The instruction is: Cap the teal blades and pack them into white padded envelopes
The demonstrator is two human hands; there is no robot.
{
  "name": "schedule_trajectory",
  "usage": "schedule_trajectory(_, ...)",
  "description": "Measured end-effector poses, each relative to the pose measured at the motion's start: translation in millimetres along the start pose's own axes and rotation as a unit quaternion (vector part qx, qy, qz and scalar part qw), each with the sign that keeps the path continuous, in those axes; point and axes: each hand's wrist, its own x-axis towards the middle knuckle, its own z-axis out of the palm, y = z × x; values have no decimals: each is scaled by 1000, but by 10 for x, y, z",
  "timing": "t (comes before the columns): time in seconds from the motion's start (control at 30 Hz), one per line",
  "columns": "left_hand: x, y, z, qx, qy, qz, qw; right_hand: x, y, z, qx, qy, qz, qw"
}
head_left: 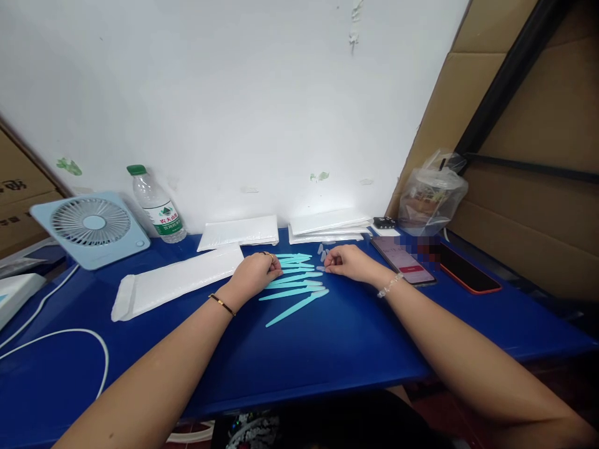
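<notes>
Several thin turquoise plastic sticks lie in a loose row on the blue table between my hands. A few small clear caps sit just beyond them. My left hand rests curled at the left ends of the sticks, fingers closed over one of them. My right hand is curled at their right side, fingertips pinched together near a cap; what they hold is too small to make out.
White padded envelopes lie at left and in stacks at the back. A small blue fan and water bottle stand back left. Two phones and a bagged drink are at right. White cable at left.
</notes>
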Motion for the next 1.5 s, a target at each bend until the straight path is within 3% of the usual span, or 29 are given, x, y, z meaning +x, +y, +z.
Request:
schedule_trajectory(0.3,10,113,102,-48,-2,28,998,28,-76,152,14,15,-39,999)
schedule_trajectory(0.43,15,119,102,-55,-11,41,998,26,-75,122,3,10,-65,998)
schedule_trajectory(0.63,5,36,45,19,77,61,995,77,236,-77,-121,130,-112,978)
schedule_trajectory(0.83,44,7,60,55,67,59,994,176,245,-12,-189,90,-143,967)
schedule_trajectory(1.13,30,6,57,16,39,22,999,64,45,-33,-117,37,-90,988)
schedule_trajectory(1.5,50,63,86,-19,26,37,999,116,-41,182,-52,67,-107,991)
